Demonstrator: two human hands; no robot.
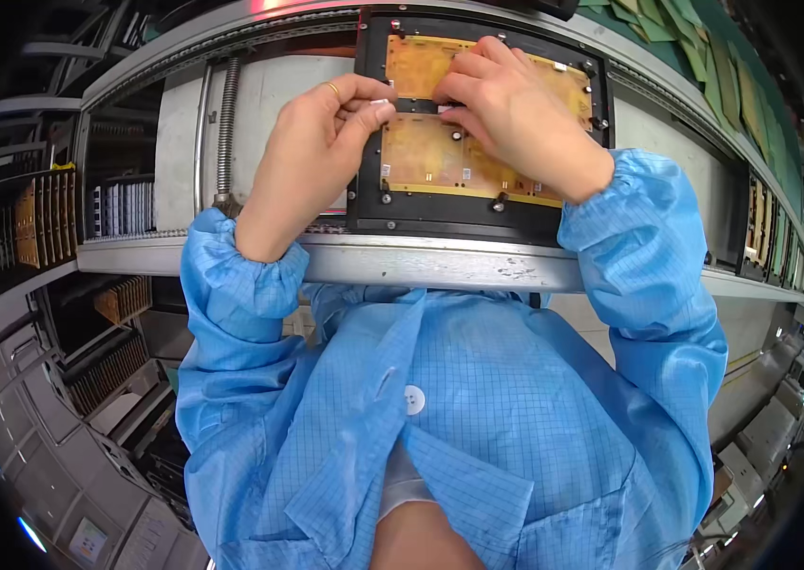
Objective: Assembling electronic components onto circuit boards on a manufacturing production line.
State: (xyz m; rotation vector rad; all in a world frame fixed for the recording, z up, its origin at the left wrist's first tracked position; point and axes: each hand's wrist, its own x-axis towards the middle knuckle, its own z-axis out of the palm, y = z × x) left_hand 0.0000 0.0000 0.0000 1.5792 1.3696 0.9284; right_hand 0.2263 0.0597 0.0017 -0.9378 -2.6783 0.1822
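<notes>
A black fixture frame [459, 215] holds two yellow-orange circuit boards, the upper board [416, 59] and the lower board [421, 157], with a dark strip between them. My left hand [316, 142], a ring on one finger, is at the frame's left side. Its thumb and forefinger are pinched close together by the boards' left edge; what they hold, if anything, is too small to make out. My right hand [525, 109] reaches over the boards, covering parts of both. Its fingertips close on a small white part [444, 109] at the gap between the boards.
A metal rail [440, 263] runs along the near side, with a threaded rod [228, 128] left of the fixture. Racks of upright boards [46, 218] stand at far left. Green sheets [696, 47] lie at upper right.
</notes>
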